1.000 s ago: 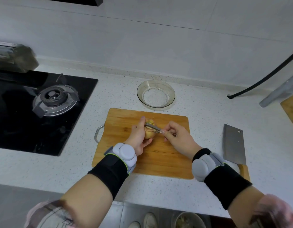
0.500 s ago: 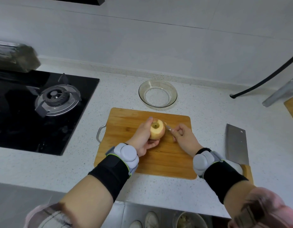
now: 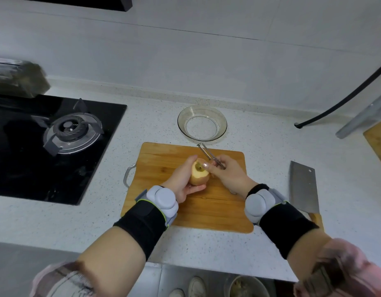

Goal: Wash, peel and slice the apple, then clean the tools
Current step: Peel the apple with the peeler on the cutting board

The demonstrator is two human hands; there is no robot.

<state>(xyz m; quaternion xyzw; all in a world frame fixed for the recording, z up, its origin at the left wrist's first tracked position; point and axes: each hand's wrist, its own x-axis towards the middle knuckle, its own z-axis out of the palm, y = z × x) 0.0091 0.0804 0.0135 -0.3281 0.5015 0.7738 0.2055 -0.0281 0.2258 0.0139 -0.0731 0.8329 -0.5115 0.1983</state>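
home kitchen, gas hob [image 3: 71,129], countertop [image 3: 271,151]

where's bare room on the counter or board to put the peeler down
Bare wood on the cutting board's far-left part, by its metal handle, and along its near edge. Bare counter between the stove and glass bowl, and between the board and cleaver. Crowded mid-board: left hand holds the apple, right hand the peeler.

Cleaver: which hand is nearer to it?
Right. The right hand, holding the peeler, is over the cutting board, just left of the cleaver. The left hand, gripping the apple, is farther left.
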